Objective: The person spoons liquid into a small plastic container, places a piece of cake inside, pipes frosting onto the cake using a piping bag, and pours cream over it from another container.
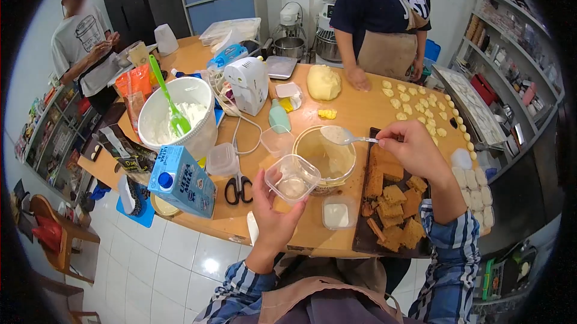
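Observation:
My left hand (271,223) grips a clear square plastic container (293,178), tilted, with a little pale stuff at its bottom. Between the fingertips of my right hand (413,148) is the handle of a metal spoon (353,140). The spoon's bowl, coated in something pale, is over the round tub (298,150), whose inside is smeared with a brownish cream. Just below my right hand lies a dark tray (359,237) of brown cake pieces (392,195). Near the tub stands a lidded square container (338,213) with white contents.
Left of my hands are black-handled scissors (238,189), a milk carton (183,183) and a white bucket (201,93) with a green spatula (178,121). A hand mixer (246,84) and dough (323,82) sit farther back. One person (384,30) stands across the table, another (84,48) at far left.

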The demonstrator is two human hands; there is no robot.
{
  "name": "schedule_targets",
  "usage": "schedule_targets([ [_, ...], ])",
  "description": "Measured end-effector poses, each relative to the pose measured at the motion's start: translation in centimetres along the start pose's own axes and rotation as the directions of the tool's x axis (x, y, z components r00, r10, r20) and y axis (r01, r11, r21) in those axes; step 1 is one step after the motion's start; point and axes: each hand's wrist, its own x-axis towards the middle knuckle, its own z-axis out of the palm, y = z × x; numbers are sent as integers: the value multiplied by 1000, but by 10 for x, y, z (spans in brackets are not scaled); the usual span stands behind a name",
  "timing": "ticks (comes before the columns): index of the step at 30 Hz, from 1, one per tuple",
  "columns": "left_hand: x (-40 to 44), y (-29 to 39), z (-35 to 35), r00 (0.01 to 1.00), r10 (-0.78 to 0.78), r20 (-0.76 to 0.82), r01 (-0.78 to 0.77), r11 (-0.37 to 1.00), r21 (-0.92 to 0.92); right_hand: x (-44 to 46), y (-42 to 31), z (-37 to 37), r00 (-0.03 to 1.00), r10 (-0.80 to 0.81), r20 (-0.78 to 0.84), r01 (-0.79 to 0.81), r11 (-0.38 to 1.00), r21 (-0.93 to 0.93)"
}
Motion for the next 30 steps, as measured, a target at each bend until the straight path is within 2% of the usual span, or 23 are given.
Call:
schedule_targets([
  [8, 6, 1, 4, 1000, 5, 9, -5, 998, 58, 1, -7, -2, 1000, 21, 14, -21, 1000, 5],
  [24, 7, 4, 9, 1000, 10, 29, -10, 1000, 21, -9, -27, -5, 999, 22, 35, -22, 1000, 11],
  [27, 6, 3, 11, 999, 21, 37, -21, 1000, 12, -15, -35, 3, 989, -138, 54, 140, 990, -20],
  [30, 6, 3, 10, 998, 49, 43, -49, 999, -12, -20, -39, 16, 931, -349, 109, 365, 905, -218],
])
